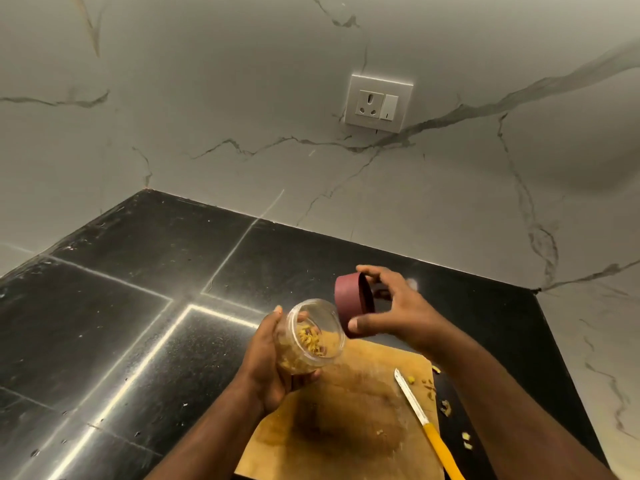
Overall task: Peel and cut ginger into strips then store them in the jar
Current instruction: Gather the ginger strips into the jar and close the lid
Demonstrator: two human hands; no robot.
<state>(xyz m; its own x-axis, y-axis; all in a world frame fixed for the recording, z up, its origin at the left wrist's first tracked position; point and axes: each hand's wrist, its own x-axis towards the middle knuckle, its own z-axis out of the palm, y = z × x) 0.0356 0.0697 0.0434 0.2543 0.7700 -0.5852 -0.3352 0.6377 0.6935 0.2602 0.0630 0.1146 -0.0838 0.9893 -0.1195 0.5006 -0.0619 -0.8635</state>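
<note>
A grey-veined marble wall [242, 98] is filling the upper half of the view, with a white socket and switch plate [378, 103] sitting on it. Below it, a black polished counter [121, 306] is reflecting streaks of light. A wooden cutting board [346, 427] is lying on the counter at the near edge, partly covered by both forearms. A knife [426, 420] with a yellow handle is resting on the board's right side, and small ginger scraps [446, 408] are lying scattered on the board's right edge and the counter beside it. The left hand [266, 362] is gripping a clear jar [311, 336], tilted, mouth open, over the board; ginger strips [311, 341] are sitting inside. The right hand [391, 306] is pinching a maroon lid [349, 308] between thumb and fingers, just beside the jar's mouth.
</note>
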